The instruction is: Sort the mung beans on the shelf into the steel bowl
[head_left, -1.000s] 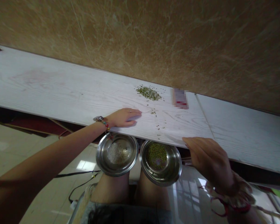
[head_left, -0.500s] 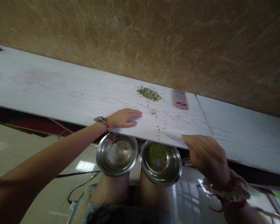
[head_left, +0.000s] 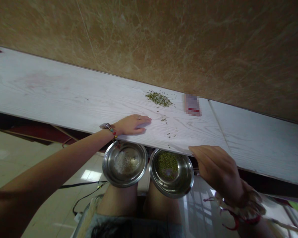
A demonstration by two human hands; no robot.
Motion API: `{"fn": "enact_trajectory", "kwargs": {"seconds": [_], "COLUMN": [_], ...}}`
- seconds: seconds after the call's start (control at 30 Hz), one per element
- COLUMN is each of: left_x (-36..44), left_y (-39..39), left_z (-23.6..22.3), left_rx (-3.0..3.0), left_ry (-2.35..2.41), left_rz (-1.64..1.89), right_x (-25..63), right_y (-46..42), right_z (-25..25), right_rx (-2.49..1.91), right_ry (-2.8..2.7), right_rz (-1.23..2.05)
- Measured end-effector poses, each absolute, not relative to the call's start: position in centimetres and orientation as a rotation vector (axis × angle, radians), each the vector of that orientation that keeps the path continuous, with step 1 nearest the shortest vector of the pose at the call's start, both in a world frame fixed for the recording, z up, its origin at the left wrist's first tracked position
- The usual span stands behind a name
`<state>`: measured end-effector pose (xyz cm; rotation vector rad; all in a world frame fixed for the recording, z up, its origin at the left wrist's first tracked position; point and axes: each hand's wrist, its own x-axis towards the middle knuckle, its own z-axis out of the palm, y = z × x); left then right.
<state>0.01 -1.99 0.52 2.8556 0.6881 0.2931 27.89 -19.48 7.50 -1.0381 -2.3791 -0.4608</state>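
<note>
Green beans (head_left: 159, 99) lay piled far on the desk (head_left: 64, 91). Leftward, a metal bowl (head_left: 141, 157) held pale grains (head_left: 123, 163); beyond it, the left hand (head_left: 129, 125) lay flat, fingers outstretched. Rightward, a second bowl (head_left: 185, 172) held more beans (head_left: 167, 162); whether the right hand (head_left: 217, 168), fingers narrowed, held anything was unclear.

Indoor room of unclear kind, tiled floor (head_left: 12, 152), marbled wall (head_left: 149, 43)
</note>
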Motion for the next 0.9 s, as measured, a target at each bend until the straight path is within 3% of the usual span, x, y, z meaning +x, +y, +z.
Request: {"fn": "enact_trajectory", "kwargs": {"seconds": [0.53,0.9], "left_x": [0.1,-0.1], "left_y": [-1.9,-2.1], "left_z": [0.5,0.5], "left_rx": [2.868,2.883], "left_ry": [0.686,0.697], "left_rz": [0.292,0.299], "right_x": [27.5,28.1], "right_y": [-20.6,-18.4], "right_z": [8.4,7.0], "right_rx": [-1.017,-1.144], "right_ry": [-2.378,-2.350], "right_rz": [-0.295,-0.601]}}
